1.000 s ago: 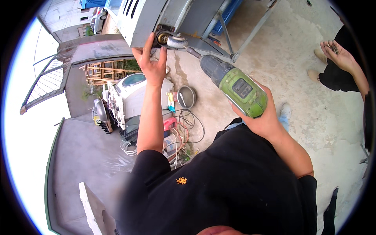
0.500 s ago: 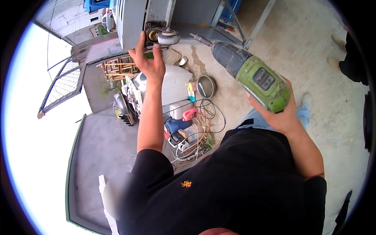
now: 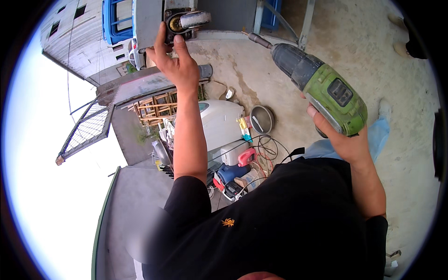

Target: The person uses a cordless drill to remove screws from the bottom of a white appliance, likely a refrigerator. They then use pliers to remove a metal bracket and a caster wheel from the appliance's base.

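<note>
At the upper middle, my left hand [image 3: 179, 67] grips a caster [image 3: 193, 19] by its black mounting plate against a grey metal frame [image 3: 148, 21]; thumb and index finger press at the plate's edge. The caster has a worn pale wheel and a brass-coloured centre. My right hand [image 3: 340, 137] is wrapped round a green and dark grey cordless drill [image 3: 319, 88]. Its bit [image 3: 247, 34] points up-left toward the caster, a short distance to its right and apart from it. Part of the right hand's grip is hidden under the drill body.
Below lie a white appliance casing [image 3: 219, 121], a metal bowl [image 3: 261, 120], wooden frames [image 3: 151, 107], a pink jug [image 3: 246, 157] and cables. A grey strut [image 3: 306, 25] stands right of the caster. A co-worker's dark-clothed legs [image 3: 414, 44] show at top right.
The drill has moved right, away from the caster. My left hand and the caster appear higher in view; the fingers stay on the plate. The co-worker's hand has left the view.
</note>
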Demonstrator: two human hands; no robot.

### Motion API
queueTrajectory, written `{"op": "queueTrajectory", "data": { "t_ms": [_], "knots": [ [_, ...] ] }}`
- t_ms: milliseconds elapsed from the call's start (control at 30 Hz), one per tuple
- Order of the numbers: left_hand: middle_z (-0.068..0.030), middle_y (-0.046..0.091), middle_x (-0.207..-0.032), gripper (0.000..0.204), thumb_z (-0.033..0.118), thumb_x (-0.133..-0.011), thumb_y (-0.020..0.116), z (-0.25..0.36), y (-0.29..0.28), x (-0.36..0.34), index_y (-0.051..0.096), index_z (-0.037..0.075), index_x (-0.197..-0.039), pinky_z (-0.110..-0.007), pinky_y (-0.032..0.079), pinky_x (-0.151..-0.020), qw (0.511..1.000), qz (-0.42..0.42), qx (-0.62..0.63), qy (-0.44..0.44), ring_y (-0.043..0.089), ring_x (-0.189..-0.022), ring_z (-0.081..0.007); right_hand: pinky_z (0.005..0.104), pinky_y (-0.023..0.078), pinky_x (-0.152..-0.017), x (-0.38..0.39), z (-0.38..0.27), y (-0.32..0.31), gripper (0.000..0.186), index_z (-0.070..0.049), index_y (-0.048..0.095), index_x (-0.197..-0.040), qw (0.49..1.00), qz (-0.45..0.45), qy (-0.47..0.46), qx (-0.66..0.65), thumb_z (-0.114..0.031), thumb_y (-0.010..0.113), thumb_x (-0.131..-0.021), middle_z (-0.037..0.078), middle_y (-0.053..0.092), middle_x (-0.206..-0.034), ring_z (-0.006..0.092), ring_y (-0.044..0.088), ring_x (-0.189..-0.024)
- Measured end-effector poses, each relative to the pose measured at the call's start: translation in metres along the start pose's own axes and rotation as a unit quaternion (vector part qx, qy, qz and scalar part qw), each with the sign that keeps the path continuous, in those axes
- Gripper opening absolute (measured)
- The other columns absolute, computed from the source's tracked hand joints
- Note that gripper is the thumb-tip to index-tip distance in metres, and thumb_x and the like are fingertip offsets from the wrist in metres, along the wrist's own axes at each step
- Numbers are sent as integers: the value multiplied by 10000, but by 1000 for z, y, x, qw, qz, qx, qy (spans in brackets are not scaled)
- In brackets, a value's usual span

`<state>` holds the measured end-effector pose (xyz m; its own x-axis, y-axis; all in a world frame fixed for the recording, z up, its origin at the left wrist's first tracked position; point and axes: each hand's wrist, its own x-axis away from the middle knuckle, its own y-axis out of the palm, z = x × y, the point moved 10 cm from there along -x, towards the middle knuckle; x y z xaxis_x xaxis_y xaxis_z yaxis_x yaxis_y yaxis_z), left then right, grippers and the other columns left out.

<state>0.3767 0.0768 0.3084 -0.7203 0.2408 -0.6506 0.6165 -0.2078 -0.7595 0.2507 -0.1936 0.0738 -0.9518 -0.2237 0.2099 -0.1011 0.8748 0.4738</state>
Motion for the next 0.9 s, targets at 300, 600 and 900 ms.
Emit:
{"op": "queueTrajectory", "data": {
  "t_ms": [300, 600, 900],
  "knots": [
    [-114, 512, -1111, 411, 138, -973, 689, 7, 20, 12, 653, 100, -1380, -334, 445, -878, 997, -23, 51, -46, 533, -955, -236, 357, 495, -1040, -7, -25, -3, 749, 36, 420, -1398, 997, -54, -42, 47, -49, 874, -808, 169, 592, -1346, 209, 604, -1242],
    [-70, 565, -1033, 407, 102, -927, 733, 27, 8, 47, 709, 136, -1331, -313, 432, -893, 992, -9, 46, -120, 490, -937, -206, 341, 502, -992, -26, -72, 0, 604, 26, 533, -1325, 975, -155, -99, 122, -32, 845, -811, 135, 659, -1232, 178, 632, -1152],
    [-92, 573, -1009, 445, 95, -888, 756, 47, -5, 55, 723, 183, -1323, -330, 463, -869, 983, -13, 63, -171, 510, -904, -228, 300, 525, -880, -19, -106, 16, 390, 26, 655, -1191, 964, -227, -31, 138, -2, 770, -819, 71, 731, -1027, 123, 665, -960]
  ]
}}
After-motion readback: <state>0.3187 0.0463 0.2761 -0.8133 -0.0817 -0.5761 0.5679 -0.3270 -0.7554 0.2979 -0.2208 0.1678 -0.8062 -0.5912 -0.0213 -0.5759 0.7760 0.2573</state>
